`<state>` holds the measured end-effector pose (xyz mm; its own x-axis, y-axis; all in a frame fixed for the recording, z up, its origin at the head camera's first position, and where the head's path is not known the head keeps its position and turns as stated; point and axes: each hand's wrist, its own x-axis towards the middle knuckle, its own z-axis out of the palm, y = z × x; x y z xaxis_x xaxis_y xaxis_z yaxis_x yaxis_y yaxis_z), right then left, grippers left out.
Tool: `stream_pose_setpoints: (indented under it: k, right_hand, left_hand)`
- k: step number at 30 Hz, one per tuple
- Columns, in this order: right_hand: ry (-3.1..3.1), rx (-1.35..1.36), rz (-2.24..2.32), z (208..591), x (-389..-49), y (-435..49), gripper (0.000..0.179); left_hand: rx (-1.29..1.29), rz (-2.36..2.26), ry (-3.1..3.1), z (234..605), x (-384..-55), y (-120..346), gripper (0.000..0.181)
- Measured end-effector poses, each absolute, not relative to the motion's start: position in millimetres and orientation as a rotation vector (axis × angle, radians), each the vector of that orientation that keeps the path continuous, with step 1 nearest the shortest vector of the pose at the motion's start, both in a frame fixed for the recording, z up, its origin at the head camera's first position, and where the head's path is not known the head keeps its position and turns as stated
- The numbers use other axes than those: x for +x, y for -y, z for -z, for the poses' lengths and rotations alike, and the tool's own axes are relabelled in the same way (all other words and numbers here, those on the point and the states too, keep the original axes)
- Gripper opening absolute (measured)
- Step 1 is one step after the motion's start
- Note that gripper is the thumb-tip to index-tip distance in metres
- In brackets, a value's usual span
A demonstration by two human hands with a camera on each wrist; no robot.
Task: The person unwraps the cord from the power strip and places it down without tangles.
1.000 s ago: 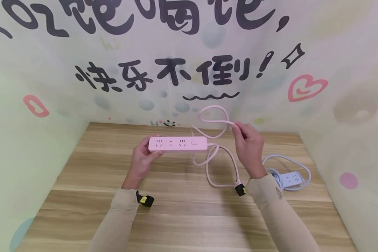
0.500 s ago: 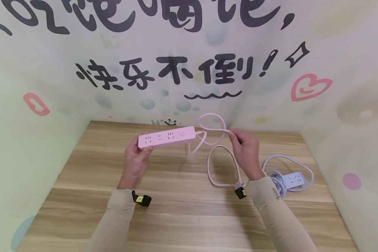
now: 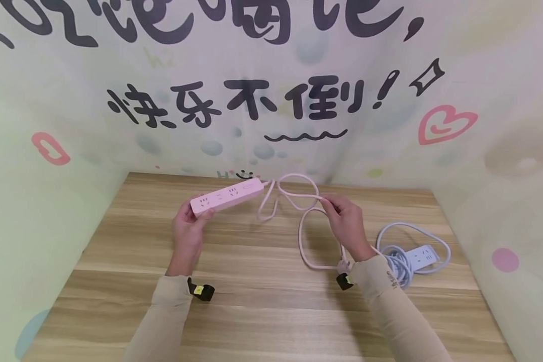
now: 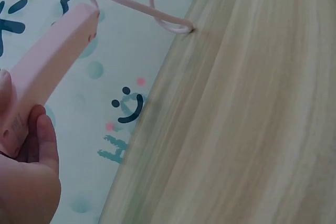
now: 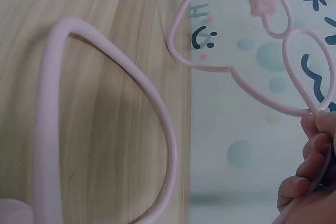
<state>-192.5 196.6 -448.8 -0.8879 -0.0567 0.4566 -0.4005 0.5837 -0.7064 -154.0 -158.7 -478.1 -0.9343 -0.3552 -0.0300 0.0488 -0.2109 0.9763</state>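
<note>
A pink power strip (image 3: 228,195) is held up by its left end in my left hand (image 3: 189,226), thumb in front and fingers behind. Its right end tilts upward, sockets facing me. From that end the pink cord (image 3: 297,175) runs in loops to my right hand (image 3: 347,223), which pinches it between thumb and curled fingers. In the right wrist view the fingers (image 5: 310,166) wrap the cord, and another cord loop (image 5: 47,119) lies close to the camera. The cord's plug (image 3: 343,266) rests on the table beside my right wrist.
A blue power strip (image 3: 423,258) with its coiled cord (image 3: 400,266) lies at the right on the wooden table (image 3: 262,311). A printed white wall (image 3: 235,60) stands along the table's back, with side walls left and right.
My left hand has moved left and slightly down, and the power strip has tilted, right end up. My right hand has moved left and lower, still pinching the cord.
</note>
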Motion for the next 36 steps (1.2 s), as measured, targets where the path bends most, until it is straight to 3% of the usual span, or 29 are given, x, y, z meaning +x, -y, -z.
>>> stream_pose_setpoints:
  k: [11, 27, 36]
  right_hand:
    - [2.641, 0.566, -1.184, 463.3, -182.1, -190.9, 0.017]
    - [2.841, 0.732, -0.910, 481.0, -169.3, -176.6, 0.013]
    - [3.034, 0.672, -0.889, 481.2, -159.0, -170.4, 0.038]
  left_hand:
    - [0.537, 2.042, 2.111, 488.9, -153.2, 145.6, 0.057]
    - [0.435, 1.564, 2.569, 507.7, -152.2, 134.7, 0.054]
    - [0.387, 1.325, 2.710, 514.0, -150.5, 136.6, 0.055]
